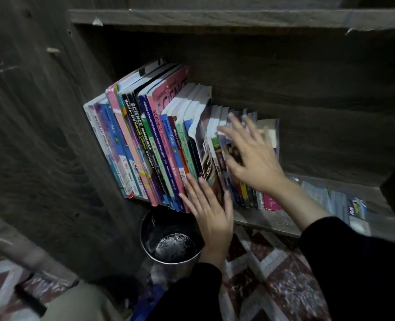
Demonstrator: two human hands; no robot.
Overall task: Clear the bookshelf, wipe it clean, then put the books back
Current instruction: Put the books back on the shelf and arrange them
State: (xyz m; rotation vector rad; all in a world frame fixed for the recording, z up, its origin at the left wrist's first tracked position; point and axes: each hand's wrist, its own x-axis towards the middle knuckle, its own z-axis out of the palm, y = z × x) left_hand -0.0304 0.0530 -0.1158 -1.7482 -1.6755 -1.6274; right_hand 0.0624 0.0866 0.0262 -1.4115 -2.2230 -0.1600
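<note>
A row of several colourful school books (145, 144) stands leaning left on a dark wooden shelf board (268, 220), packed against the shelf's left wall. My left hand (211, 213) lies flat with straight fingers against the spines near the row's middle. Spread and blurred, my right hand (254, 156) reaches over the smaller books (242, 193) at the row's right end, fingers straight and touching their tops. One thin book (337, 205) lies flat on the board further right.
A metal bucket (171, 239) holding dark water stands on the floor just below the shelf's front edge, under my left wrist. A patterned red and white rug (273, 274) covers the floor. Another shelf board (238, 18) runs above.
</note>
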